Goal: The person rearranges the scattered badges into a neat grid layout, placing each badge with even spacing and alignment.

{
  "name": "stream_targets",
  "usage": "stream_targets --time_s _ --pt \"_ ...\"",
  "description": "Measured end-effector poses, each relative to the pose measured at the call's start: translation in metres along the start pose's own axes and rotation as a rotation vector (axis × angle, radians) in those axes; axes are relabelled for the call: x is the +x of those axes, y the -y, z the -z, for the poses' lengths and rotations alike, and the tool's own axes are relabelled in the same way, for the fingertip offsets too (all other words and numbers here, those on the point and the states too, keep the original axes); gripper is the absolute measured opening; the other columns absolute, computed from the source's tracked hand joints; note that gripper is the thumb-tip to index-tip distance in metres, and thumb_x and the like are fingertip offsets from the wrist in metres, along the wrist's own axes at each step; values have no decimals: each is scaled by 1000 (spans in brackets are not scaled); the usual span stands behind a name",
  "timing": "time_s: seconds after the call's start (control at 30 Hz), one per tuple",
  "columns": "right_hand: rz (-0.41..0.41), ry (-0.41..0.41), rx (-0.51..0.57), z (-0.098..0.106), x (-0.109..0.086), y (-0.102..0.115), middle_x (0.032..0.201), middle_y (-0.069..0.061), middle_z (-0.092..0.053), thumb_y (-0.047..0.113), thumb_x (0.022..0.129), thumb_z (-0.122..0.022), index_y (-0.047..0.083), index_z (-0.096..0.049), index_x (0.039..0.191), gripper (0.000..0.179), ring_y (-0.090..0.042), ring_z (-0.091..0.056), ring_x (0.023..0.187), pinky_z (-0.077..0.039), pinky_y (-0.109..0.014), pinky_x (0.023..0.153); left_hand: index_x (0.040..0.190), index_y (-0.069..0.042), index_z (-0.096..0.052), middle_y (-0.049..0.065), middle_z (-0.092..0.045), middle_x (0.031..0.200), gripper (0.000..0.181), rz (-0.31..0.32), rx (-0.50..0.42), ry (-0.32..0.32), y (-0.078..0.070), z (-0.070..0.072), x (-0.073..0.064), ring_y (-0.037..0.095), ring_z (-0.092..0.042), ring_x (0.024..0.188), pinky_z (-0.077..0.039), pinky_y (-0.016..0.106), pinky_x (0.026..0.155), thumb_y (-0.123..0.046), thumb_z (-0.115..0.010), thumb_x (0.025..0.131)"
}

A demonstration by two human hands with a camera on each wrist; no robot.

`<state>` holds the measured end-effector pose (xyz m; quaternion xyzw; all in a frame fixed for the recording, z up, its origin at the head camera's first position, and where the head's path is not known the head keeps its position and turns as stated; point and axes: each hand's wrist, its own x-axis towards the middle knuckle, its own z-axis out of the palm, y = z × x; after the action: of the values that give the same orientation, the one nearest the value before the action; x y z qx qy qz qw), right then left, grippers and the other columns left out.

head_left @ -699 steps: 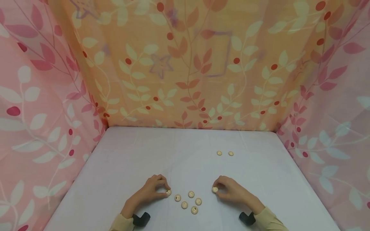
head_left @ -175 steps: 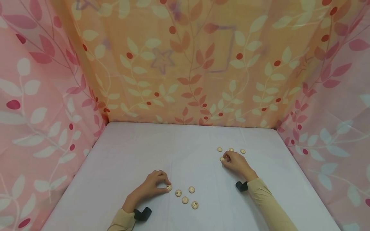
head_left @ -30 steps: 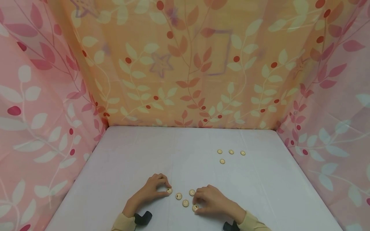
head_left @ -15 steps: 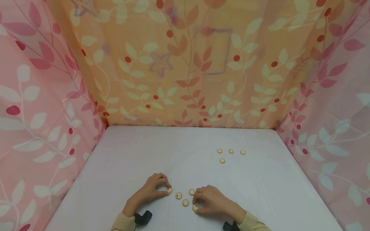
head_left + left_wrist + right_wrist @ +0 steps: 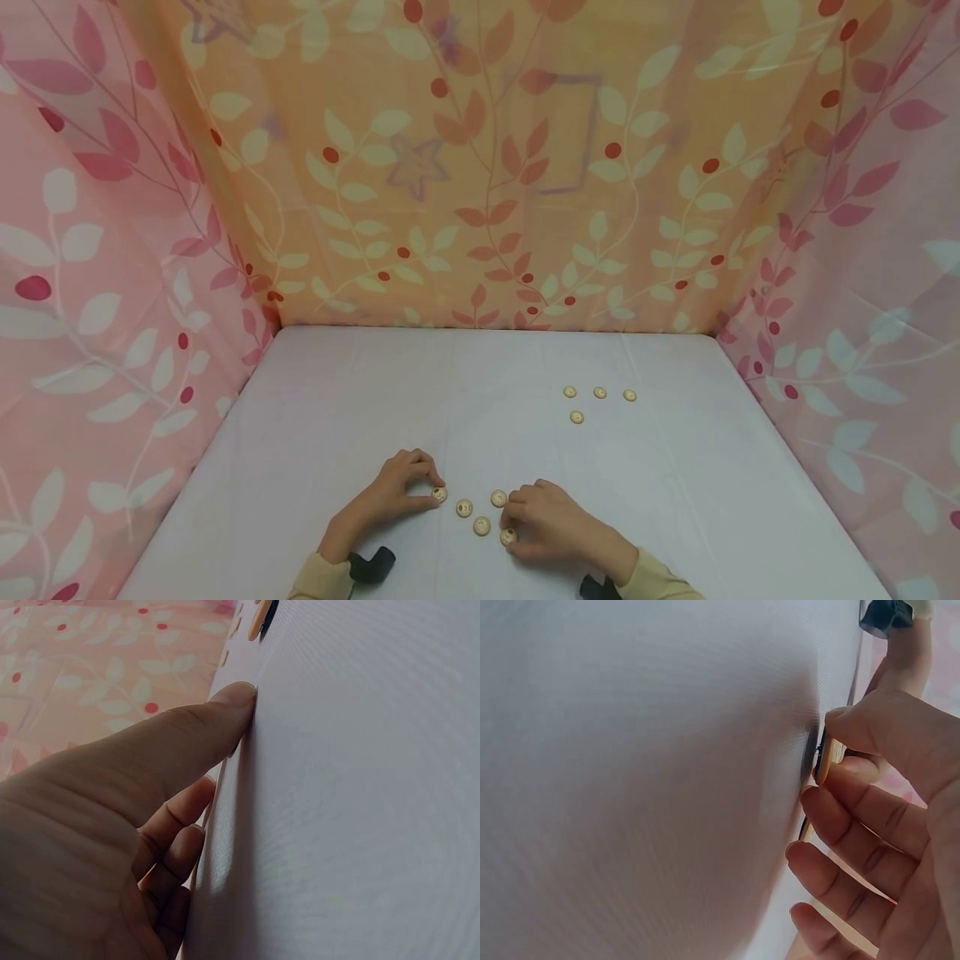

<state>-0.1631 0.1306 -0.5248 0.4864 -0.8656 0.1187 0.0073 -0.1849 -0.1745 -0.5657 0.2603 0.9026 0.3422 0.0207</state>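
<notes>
Pick-up of the pinched disc (image 5: 509, 537) was apparently the step in hand.
Right hand (image 5: 551, 521) gripped this disc between thumb and forefinger, just above or against the tabletop (image 5: 360, 383); contact was unclear. Left hand (image 5: 393, 487) held the left disc (image 5: 439, 495) by its edges, thumb and forefinger parted by the disc's width. Three loose discs (image 5: 482, 526) lay between the hands; four far discs (image 5: 600, 392) lay well beyond, three in a row and one nearer. The next move probably called for a steady lift, clear of adjacent discs.
</notes>
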Motion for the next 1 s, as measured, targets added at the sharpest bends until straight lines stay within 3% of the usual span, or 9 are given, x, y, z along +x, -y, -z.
stream_targets --time_s 0.67,1.0 --pt "-94 1 159 1 -8 -10 78 22 -54 33 78 -69 29 -65 86 9 9 -46 71 -39 -16 64 90 -41 -63 -20 -50 101 18 20 -2 10 1 -2 0 7 -41 96 -31 41 87 -42 -73 75" --pt "-135 -9 162 3 -11 -16 80 22 -56 33 78 -70 29 -66 87 11 8 -49 72 -41 -18 66 90 -41 -64 -21 -50 101 17 21 -4 7 1 -2 1 7 -41 95 -32 40 87 -42 -73 75"
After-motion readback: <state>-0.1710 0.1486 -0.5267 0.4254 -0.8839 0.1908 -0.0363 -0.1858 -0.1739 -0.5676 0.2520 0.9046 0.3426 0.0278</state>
